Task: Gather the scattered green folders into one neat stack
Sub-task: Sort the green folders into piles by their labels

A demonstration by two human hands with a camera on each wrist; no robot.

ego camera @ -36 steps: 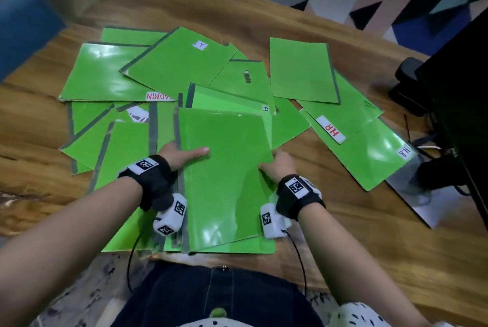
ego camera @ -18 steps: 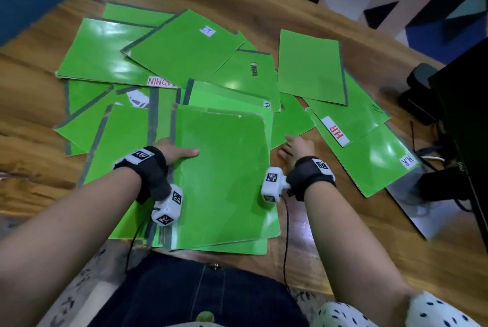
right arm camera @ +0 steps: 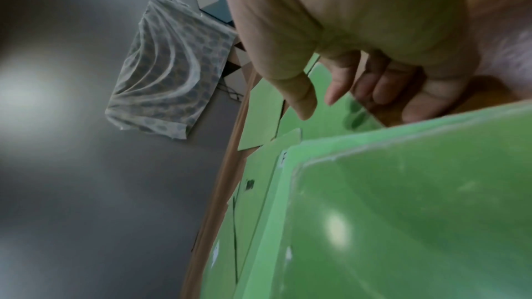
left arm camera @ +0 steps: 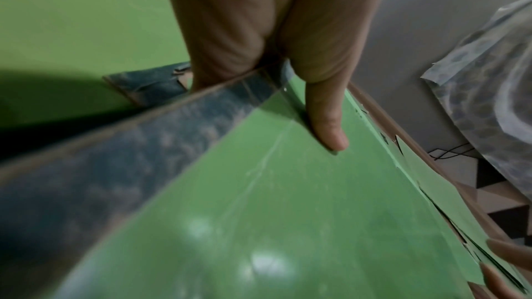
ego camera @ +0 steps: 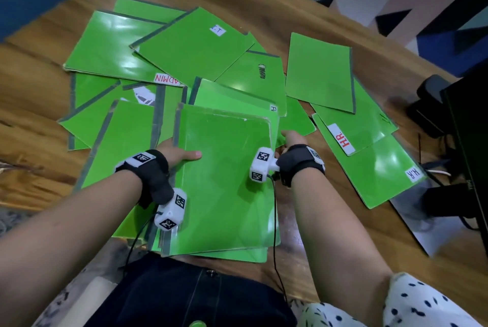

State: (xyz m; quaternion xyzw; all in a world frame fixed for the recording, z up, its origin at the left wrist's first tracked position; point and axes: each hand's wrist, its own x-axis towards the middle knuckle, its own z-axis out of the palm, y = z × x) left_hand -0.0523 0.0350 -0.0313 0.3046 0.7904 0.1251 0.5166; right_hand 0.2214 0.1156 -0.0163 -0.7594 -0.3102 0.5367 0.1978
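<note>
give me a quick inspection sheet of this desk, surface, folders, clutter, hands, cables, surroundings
Surface: wooden table, near edge toward the person.
Job's things: partial stack in front; other green folders scattered, overlapping.
Clutter: grey sheet at right.
Hands: left hand grips the stack's taped edge, thumb on top; right hand reaches beside the stack, fingers loose, holding nothing.
Cables: black cords from wrist cameras.
Surroundings: black monitor, patterned floor.

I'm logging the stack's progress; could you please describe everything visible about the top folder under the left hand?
The top folder is glossy green with a grey taped spine on its left and a worn far edge. It lies on other green folders at the table's near edge. The left hand grips its spine side, thumb on top; the right hand is beside its right edge, contact unclear.
</note>
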